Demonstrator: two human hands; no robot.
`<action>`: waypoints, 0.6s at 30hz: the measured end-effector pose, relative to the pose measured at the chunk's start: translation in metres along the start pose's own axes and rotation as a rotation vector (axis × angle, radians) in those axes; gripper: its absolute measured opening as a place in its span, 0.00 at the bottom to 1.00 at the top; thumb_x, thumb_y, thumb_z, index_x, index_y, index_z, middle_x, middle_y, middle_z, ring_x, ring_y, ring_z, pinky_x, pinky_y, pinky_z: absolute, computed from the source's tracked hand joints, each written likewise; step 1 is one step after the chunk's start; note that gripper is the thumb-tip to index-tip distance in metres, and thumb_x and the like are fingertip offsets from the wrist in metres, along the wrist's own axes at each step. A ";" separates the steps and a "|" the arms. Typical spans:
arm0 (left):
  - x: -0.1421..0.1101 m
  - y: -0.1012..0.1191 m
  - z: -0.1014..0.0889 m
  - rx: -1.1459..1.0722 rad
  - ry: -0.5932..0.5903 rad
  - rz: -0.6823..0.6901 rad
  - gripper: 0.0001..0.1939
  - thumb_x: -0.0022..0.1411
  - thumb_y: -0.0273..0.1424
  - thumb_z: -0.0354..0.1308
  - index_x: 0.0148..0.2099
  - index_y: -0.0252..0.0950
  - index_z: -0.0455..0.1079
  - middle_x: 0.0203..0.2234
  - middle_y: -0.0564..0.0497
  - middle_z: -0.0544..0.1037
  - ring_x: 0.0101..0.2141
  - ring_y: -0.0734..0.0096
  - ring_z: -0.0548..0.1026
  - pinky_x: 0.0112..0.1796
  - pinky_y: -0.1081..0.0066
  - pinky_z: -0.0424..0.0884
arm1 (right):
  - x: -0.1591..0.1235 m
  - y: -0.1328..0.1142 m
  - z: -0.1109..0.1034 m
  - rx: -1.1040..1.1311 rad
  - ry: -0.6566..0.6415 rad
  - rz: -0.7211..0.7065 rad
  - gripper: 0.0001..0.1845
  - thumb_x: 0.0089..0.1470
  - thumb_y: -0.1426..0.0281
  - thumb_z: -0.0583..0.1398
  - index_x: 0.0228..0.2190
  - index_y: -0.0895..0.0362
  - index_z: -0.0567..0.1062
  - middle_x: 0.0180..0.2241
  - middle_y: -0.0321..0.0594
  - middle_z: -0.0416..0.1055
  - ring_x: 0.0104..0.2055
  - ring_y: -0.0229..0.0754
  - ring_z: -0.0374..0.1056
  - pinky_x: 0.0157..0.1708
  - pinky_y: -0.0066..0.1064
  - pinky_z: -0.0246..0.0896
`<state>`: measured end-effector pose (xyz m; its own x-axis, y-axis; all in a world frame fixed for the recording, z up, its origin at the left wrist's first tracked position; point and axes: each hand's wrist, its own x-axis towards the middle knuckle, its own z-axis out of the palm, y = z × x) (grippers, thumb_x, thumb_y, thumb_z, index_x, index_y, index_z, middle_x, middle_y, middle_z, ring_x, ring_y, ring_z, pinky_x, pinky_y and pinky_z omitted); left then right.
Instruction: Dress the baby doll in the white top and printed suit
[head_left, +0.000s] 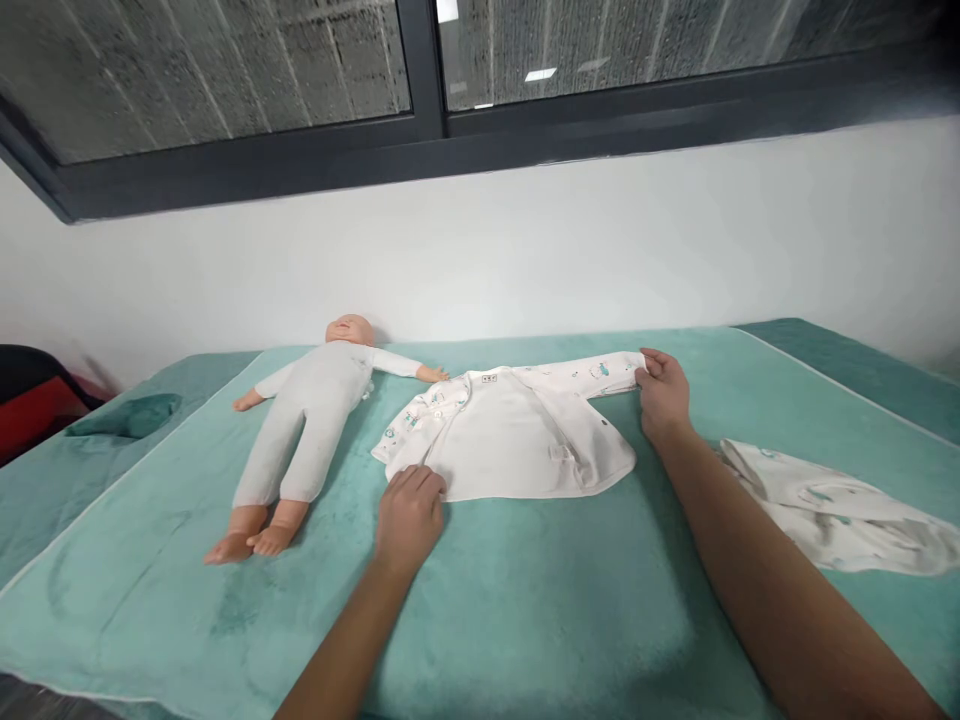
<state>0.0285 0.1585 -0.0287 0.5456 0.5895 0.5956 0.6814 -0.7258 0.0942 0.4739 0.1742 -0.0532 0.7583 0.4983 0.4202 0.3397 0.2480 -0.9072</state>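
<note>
A small white baby jacket (pixel 502 440) with a printed pattern on its sleeves lies spread open on the green cover, collar toward the wall. Its right-hand sleeve stretches out sideways, and my right hand (pixel 664 396) pinches the cuff at the end. At the lower left hem, my left hand (pixel 411 510) rests with fingers curled closed over the edge of the cloth; the fingertips are partly hidden. To the left of the jacket a baby doll (pixel 306 420) with a white cloth body lies on its back, one hand close to the jacket's left shoulder.
Another folded white printed garment (pixel 847 515) lies to the right, partly behind my right forearm. The green cover (pixel 525 600) spans the bed up to the white wall (pixel 570 250), below a dark-framed window (pixel 427 130). A red and black object (pixel 37 410) stands at the left edge.
</note>
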 end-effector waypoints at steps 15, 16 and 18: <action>-0.001 -0.001 0.001 -0.014 0.014 -0.005 0.12 0.55 0.16 0.50 0.28 0.37 0.67 0.24 0.51 0.72 0.30 0.66 0.68 0.34 0.67 0.65 | -0.007 -0.003 -0.003 -0.650 0.013 -0.030 0.33 0.45 0.75 0.52 0.55 0.63 0.67 0.54 0.58 0.66 0.57 0.59 0.62 0.57 0.55 0.54; -0.001 -0.001 0.001 -0.012 0.015 -0.007 0.12 0.55 0.16 0.50 0.28 0.37 0.67 0.24 0.51 0.72 0.30 0.66 0.68 0.34 0.67 0.65 | -0.010 -0.009 -0.001 -0.672 0.006 -0.058 0.32 0.47 0.74 0.51 0.56 0.64 0.66 0.56 0.58 0.64 0.59 0.59 0.59 0.59 0.54 0.52; -0.001 -0.001 0.002 -0.012 0.012 -0.006 0.13 0.55 0.15 0.49 0.28 0.37 0.67 0.24 0.50 0.72 0.30 0.66 0.68 0.34 0.67 0.65 | -0.018 -0.021 0.006 -0.723 -0.107 -0.156 0.29 0.54 0.72 0.49 0.58 0.62 0.65 0.59 0.54 0.62 0.62 0.55 0.57 0.61 0.49 0.50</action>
<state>0.0282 0.1595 -0.0305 0.5351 0.5898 0.6048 0.6790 -0.7262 0.1075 0.4495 0.1653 -0.0418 0.6259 0.5890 0.5112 0.7478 -0.2671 -0.6078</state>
